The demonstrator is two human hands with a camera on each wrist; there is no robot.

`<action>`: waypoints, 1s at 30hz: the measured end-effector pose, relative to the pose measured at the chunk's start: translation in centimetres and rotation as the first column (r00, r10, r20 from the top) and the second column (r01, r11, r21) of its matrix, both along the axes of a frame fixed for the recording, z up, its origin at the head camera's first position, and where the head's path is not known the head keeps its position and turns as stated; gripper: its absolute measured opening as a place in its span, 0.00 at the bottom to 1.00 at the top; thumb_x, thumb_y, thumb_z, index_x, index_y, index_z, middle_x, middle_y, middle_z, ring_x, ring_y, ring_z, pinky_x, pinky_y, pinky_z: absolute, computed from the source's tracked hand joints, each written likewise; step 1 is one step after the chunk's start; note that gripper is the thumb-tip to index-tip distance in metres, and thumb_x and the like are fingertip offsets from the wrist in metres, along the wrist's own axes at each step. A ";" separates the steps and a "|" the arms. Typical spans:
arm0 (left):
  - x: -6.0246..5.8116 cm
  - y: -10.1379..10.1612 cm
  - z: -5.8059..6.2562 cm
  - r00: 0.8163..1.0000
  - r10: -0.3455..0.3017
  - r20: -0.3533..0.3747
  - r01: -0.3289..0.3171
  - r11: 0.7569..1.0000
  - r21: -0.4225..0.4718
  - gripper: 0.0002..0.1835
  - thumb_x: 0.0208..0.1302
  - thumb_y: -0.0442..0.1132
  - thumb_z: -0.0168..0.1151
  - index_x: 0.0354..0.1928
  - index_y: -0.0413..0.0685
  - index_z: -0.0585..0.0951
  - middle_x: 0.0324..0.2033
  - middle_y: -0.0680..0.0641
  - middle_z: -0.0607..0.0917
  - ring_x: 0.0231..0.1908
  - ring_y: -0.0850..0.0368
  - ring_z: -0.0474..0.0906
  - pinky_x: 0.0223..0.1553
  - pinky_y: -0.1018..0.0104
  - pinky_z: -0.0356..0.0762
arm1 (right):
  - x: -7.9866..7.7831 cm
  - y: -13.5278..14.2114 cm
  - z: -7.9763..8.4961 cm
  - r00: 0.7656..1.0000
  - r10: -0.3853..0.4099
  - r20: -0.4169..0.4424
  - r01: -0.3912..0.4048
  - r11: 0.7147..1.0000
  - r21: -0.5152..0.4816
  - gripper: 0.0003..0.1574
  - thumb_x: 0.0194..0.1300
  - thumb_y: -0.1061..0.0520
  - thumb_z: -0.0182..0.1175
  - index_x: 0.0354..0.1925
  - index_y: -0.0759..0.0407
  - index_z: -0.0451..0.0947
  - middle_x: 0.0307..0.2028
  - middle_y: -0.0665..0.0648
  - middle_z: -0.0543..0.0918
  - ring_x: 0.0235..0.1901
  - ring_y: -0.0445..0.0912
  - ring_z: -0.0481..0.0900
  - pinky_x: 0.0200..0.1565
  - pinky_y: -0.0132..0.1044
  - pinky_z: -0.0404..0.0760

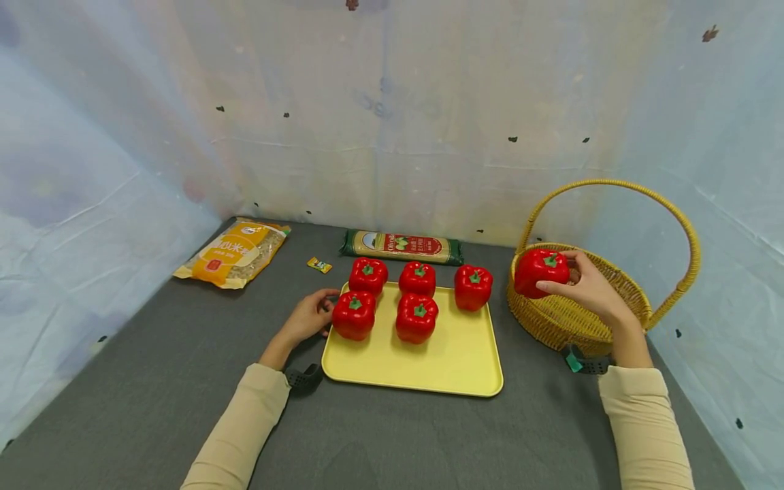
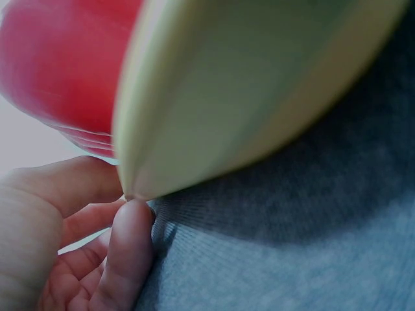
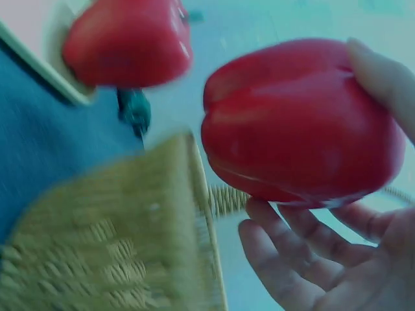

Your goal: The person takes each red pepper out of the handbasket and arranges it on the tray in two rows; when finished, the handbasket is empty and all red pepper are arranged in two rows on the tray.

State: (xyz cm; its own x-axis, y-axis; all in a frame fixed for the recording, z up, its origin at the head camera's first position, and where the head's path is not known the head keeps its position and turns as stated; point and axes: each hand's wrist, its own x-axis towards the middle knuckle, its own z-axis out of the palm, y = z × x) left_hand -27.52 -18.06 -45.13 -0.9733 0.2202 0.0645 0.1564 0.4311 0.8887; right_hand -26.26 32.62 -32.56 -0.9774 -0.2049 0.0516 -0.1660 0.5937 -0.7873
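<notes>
My right hand [image 1: 584, 286] grips a red bell pepper [image 1: 540, 273] between thumb and fingers, over the left side of a yellow wicker basket [image 1: 545, 323]. The right wrist view shows that pepper [image 3: 298, 123] above the basket's rim [image 3: 194, 168]. At the left edge of a pale yellow tray [image 1: 416, 374], my left hand [image 1: 309, 314] pinches the rim [image 2: 133, 175] between thumb and finger. Several red peppers stand on the tray, green stems up: one [image 1: 354, 315] beside my left hand, another [image 1: 416, 318] at the middle, another [image 1: 473, 287] at the back right corner.
Behind the tray lies a long pack of pasta [image 1: 401, 246]. A small yellow-green packet [image 1: 319, 265] and a bag of grain [image 1: 235, 253] are at the back left. The basket's tall handle [image 1: 686, 231] arches up on the right. Pale curtains [image 1: 429, 136] hang around the grey table [image 1: 398, 442].
</notes>
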 end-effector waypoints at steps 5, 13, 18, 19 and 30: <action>0.0 0.0 0.1 1.000 0.000 -0.003 0.000 1.000 0.003 0.23 0.60 0.27 0.55 0.59 0.34 0.69 0.29 0.42 0.75 0.19 0.55 0.72 0.19 0.64 0.78 | 1.2 -2.6 -0.4 0.998 -0.004 -0.070 0.006 1.000 0.030 0.46 0.61 0.49 0.62 0.66 0.62 0.48 0.59 0.66 0.66 0.54 0.56 0.70 0.40 0.25 0.76; 0.1 0.1 0.1 1.000 0.008 0.016 -0.008 1.000 -0.008 0.23 0.61 0.28 0.56 0.60 0.36 0.69 0.30 0.42 0.75 0.20 0.56 0.72 0.20 0.65 0.78 | 2.3 -5.6 -1.7 0.994 -0.011 -0.110 0.014 1.000 0.026 0.47 0.56 0.48 0.66 0.65 0.61 0.53 0.56 0.63 0.67 0.52 0.56 0.71 0.42 0.34 0.79; 0.0 0.1 0.0 1.000 0.008 0.010 -0.008 1.000 -0.001 0.24 0.61 0.28 0.56 0.60 0.35 0.69 0.31 0.42 0.75 0.20 0.56 0.72 0.19 0.64 0.78 | 2.9 -6.6 -2.5 0.995 0.016 -0.097 -0.015 1.000 0.016 0.48 0.55 0.50 0.68 0.65 0.60 0.52 0.57 0.63 0.67 0.52 0.58 0.72 0.45 0.45 0.80; 0.0 0.1 0.0 1.000 0.007 0.009 -0.007 1.000 -0.003 0.23 0.61 0.28 0.56 0.60 0.35 0.69 0.31 0.42 0.75 0.20 0.56 0.72 0.19 0.64 0.78 | 3.0 -6.8 -2.7 0.995 0.023 -0.095 -0.023 1.000 0.009 0.49 0.54 0.50 0.68 0.65 0.60 0.52 0.57 0.63 0.67 0.52 0.58 0.72 0.46 0.46 0.80; -0.2 0.0 -0.2 1.000 0.009 0.012 -0.009 1.000 -0.008 0.23 0.61 0.28 0.55 0.60 0.35 0.69 0.31 0.42 0.75 0.20 0.56 0.72 0.19 0.65 0.78 | 3.0 -7.5 -4.2 0.987 0.080 -0.141 -0.070 0.995 0.073 0.47 0.50 0.48 0.71 0.59 0.62 0.58 0.52 0.62 0.72 0.46 0.55 0.77 0.43 0.44 0.81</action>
State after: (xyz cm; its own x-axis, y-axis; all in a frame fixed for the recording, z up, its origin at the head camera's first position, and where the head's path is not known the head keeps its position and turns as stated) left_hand -27.72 -18.05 -45.36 -0.9760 0.2117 0.0513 0.1419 0.4393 0.8871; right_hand -23.22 25.13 -36.74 -0.9425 -0.2853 0.1737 -0.3206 0.6266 -0.7103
